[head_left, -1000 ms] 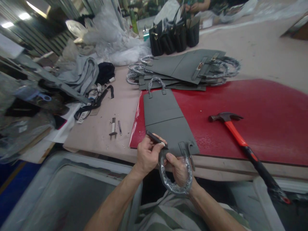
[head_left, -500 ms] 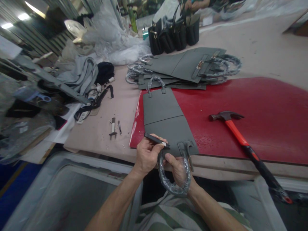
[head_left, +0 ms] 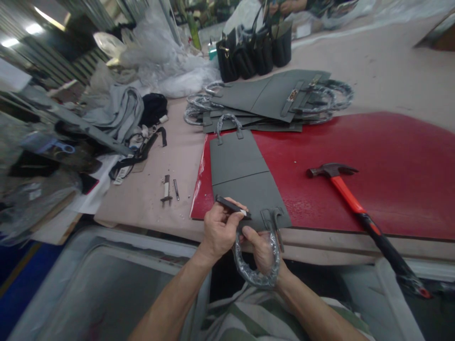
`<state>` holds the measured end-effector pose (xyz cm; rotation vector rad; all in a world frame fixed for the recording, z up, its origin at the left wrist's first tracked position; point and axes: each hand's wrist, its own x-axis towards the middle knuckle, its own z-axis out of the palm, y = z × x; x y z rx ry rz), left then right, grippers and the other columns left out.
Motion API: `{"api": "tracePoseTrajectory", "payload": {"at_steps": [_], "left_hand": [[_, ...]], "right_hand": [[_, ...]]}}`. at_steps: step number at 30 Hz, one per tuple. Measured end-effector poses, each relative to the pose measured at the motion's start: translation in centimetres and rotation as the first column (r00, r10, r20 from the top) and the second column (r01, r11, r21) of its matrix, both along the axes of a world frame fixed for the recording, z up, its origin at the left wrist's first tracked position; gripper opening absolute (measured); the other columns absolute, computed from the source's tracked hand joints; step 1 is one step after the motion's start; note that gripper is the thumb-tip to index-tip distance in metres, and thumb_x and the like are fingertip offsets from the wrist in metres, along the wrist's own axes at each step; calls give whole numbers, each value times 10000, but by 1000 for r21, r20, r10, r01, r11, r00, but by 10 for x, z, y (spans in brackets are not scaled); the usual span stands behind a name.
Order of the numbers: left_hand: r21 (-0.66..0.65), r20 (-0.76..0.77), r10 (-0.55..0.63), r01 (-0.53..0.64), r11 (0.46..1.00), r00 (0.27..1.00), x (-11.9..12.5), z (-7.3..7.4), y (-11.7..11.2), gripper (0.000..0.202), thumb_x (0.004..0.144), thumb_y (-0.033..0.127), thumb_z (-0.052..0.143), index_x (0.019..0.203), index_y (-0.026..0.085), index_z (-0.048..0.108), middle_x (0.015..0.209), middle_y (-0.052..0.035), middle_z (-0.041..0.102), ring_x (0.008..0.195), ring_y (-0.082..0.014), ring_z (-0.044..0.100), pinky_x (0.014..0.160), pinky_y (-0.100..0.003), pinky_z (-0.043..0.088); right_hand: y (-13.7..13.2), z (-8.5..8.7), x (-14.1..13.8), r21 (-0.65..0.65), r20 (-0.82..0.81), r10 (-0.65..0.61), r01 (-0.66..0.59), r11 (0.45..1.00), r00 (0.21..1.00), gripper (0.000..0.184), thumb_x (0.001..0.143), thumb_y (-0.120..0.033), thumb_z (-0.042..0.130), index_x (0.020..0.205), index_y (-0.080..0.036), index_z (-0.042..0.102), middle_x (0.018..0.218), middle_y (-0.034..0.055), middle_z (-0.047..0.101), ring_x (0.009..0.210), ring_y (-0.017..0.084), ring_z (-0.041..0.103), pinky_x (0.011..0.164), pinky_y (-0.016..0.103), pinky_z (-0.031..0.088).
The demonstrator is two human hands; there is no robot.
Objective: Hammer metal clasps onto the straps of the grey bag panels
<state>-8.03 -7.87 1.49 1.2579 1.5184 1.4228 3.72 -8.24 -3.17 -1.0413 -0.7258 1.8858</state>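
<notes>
A grey bag panel [head_left: 241, 161] lies lengthwise at the near edge of the red mat, a plastic-wrapped handle at each end. My left hand [head_left: 221, 229] is closed around a slim black tool [head_left: 229, 204] with a pale spot near its tip, which meets the panel by the base of the near handle [head_left: 250, 278]. Through that handle's loop reaches my right hand [head_left: 262, 248], its thumb on top and fingers underneath, pinching the panel's near edge. Part of the right fingers is hidden below the panel.
A claw hammer [head_left: 350, 196] lies on the red mat [head_left: 391, 166] to the right. Behind are stacked grey panels [head_left: 263, 97] and black bags [head_left: 256, 52]. Small metal tools [head_left: 166, 190] lie at left. A grey bin [head_left: 106, 279] stands below. Another person's hands [head_left: 284, 6] show far back.
The black tool has shifted very slightly right and down with my left hand. My right hand keeps its pinch on the panel edge. The whole view has drifted a little.
</notes>
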Motion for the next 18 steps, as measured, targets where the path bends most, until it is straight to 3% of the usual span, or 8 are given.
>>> {"api": "tracePoseTrajectory", "payload": {"at_steps": [8,12,18], "left_hand": [[9,-96,-48,49,999,994,-5,4,6,119,843,150,614,957,181,597,881,-35,740,798,-156,728,723,-230,585],[-3,-111,-74,74,997,991,-8,7,15,95,843,148,603,934,176,600,866,-37,732,766,-154,720,693,-230,577],[-4,-153,-88,88,996,984,-7,-8,21,80,852,157,593,929,177,601,863,-41,729,772,-155,713,693,-232,572]], "right_hand": [[-1,2,-5,32,62,22,-24,999,998,389,765,-519,721,589,-174,679,613,40,673,575,171,610,627,309,526],[7,2,-6,60,181,129,-141,988,975,474,763,-607,672,585,-167,682,600,68,684,552,178,622,600,299,522],[10,-9,2,27,283,221,-238,971,933,483,754,-625,644,582,-174,641,470,49,612,396,152,546,419,255,425]]}}
